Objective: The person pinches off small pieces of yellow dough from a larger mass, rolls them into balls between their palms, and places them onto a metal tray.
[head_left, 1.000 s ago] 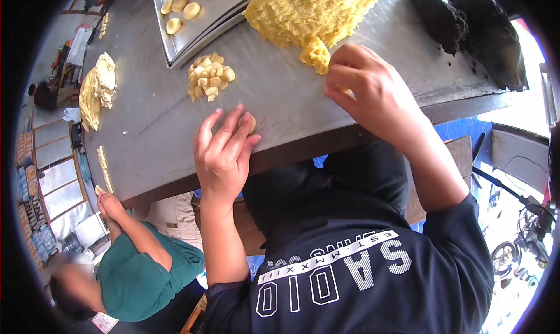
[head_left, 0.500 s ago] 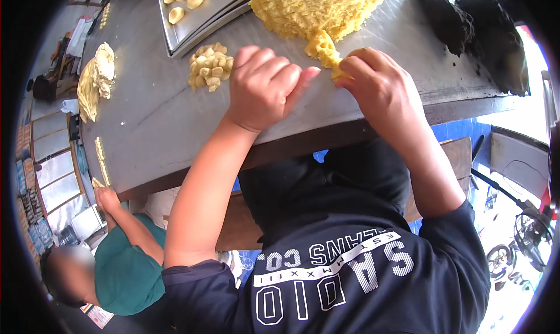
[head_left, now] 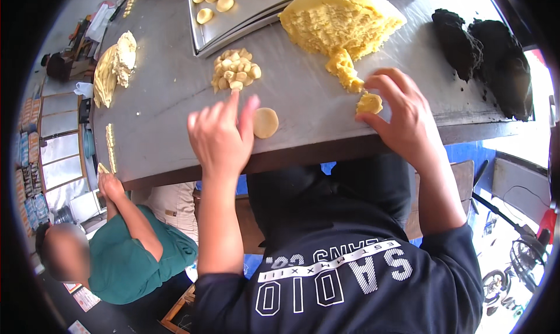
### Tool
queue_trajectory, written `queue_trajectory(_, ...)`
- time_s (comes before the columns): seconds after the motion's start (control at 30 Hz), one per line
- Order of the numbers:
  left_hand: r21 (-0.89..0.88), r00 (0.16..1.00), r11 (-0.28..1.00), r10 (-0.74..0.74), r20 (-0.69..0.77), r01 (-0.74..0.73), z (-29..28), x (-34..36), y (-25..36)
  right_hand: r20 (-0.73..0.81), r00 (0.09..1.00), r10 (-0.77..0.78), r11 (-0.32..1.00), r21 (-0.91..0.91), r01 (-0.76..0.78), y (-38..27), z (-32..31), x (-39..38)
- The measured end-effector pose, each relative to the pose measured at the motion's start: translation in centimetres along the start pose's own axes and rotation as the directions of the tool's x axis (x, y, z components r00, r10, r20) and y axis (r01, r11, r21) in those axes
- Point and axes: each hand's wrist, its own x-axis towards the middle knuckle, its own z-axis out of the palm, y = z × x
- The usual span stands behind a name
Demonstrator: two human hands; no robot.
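Left hand [head_left: 219, 137] spread flat over the grey table [head_left: 163, 101], fingers open and holding nothing. Flat dough disc [head_left: 265, 122] lying on the table just beside those fingertips, at about 3 o'clock. Heap of small dough pieces [head_left: 235, 71] at 12 o'clock from the disc. Right hand [head_left: 402, 115] curled, thumb and fingertips pinching a small yellow dough lump [head_left: 369, 104], big dough mass [head_left: 338, 22] at 12 o'clock.

We note a flat round dough disc [head_left: 265, 122], pale yellow, lying flat near the front edge of the grey bench [head_left: 169, 124], just beside the left hand [head_left: 219, 137]. We record a small rough yellow dough lump [head_left: 369, 104] pinched in the right hand [head_left: 402, 115], resting on the bench.
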Motion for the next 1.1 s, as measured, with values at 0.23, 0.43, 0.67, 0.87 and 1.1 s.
queue_trajectory(0.23, -0.485, 0.955, 0.828, -0.287, 0.068, 0.283, 1.4, -4.0, 1.8, 0.010, 0.997, -0.076, 0.981, 0.179, 0.073, -2.9, 1.6, 0.4)
queue_trajectory(0.43, -0.879, 0.845, 0.213, -0.439, 0.305, 0.427, 0.7, -3.4, 4.5, 0.069, 0.997, -0.045, 0.996, 0.076, 0.039, -3.5, 1.7, 0.2)
queue_trajectory(0.67, -0.889, 0.828, -0.328, -0.359, 0.430, 0.319, -1.1, -0.9, 8.7, -0.141, 0.980, -0.140, 0.951, 0.256, 0.173, -5.9, 4.9, 3.0)
queue_trajectory(0.87, -0.746, 0.987, 0.647, -0.082, 0.139, 0.158, 1.9, -1.4, 4.2, 0.028, 0.997, -0.075, 0.862, 0.504, 0.051, -6.0, 3.9, 3.2)
queue_trajectory(1.1, -0.688, 0.999, 0.726, 0.040, 0.023, -0.013, 2.8, 0.2, 4.7, -0.038, 0.957, -0.287, 0.869, 0.411, 0.277, -6.1, 4.7, 2.4)
